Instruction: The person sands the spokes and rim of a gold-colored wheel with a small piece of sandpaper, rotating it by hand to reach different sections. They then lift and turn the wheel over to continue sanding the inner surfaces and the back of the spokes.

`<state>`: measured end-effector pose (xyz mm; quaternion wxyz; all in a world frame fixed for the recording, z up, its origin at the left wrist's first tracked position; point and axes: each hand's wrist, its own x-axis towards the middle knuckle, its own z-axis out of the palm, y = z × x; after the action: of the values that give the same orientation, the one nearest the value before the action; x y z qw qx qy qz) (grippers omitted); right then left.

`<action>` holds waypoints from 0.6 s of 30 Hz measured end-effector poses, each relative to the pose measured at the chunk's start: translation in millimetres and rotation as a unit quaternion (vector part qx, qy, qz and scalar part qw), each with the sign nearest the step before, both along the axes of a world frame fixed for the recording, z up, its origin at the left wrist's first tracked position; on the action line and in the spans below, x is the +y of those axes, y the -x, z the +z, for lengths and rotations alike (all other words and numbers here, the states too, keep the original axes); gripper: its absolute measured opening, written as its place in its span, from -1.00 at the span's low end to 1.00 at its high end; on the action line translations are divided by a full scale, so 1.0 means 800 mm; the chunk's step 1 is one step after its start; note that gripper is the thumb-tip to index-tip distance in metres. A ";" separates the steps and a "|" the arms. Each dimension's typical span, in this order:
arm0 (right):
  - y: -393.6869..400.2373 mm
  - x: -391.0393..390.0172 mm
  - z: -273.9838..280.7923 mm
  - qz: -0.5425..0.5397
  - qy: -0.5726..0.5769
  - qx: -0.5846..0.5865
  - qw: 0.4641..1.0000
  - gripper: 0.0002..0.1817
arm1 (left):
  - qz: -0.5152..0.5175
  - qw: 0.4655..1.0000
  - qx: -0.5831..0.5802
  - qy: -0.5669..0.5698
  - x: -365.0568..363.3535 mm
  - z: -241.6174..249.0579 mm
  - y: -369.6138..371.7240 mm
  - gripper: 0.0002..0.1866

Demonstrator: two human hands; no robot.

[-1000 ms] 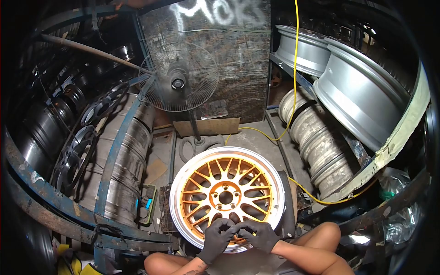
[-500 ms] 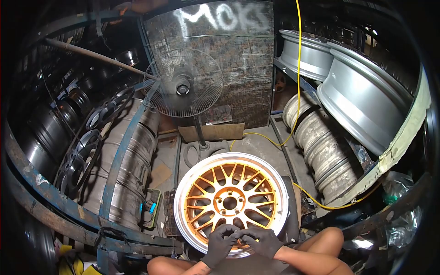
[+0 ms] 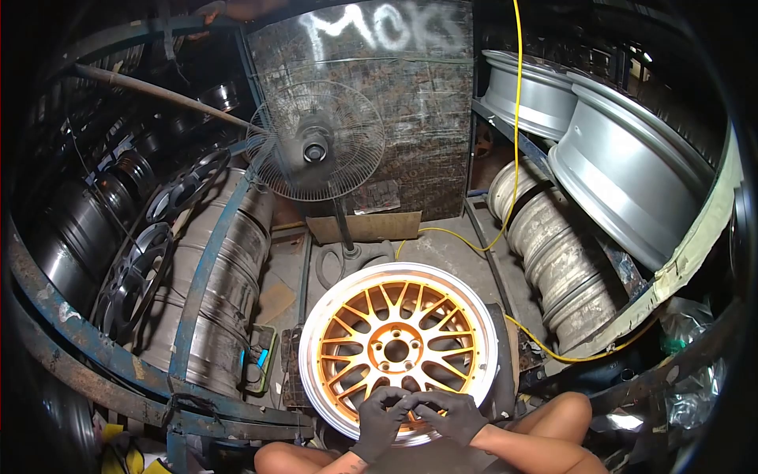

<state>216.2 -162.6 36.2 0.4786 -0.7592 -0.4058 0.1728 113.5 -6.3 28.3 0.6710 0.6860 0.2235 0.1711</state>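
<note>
A wheel rim with orange-gold spokes and a pale silver lip lies face up in front of me. Over its near edge are both my hands, in dark grey gloves. My left hand and my right hand meet at the fingertips, fingers curled and pinched together. Whatever lies between the fingertips is too small to make out. The lower spokes and part of the near lip are hidden behind the gloves.
A standing fan is beyond the rim, before a dark board. Worn rims line the left rack. Large silver rims sit on the right rack. A yellow cable hangs down and runs along the floor.
</note>
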 end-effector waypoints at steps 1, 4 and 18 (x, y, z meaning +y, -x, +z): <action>-0.001 0.000 0.002 0.003 0.006 0.008 1.000 -0.71 | -0.003 1.000 -0.004 0.006 0.000 0.000 0.001 -0.77; -0.003 0.001 0.003 0.011 0.014 0.024 1.000 -0.70 | -0.014 1.000 -0.013 -0.020 0.002 -0.002 0.002 -0.77; -0.009 -0.008 -0.011 0.050 0.049 0.234 0.970 -0.70 | -0.093 0.995 0.005 -0.045 0.011 0.014 0.009 -0.74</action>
<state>223.7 -169.3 27.5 0.5134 -0.6990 -0.3109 0.3889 106.5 2.7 39.9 0.6517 0.7337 0.1541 0.1147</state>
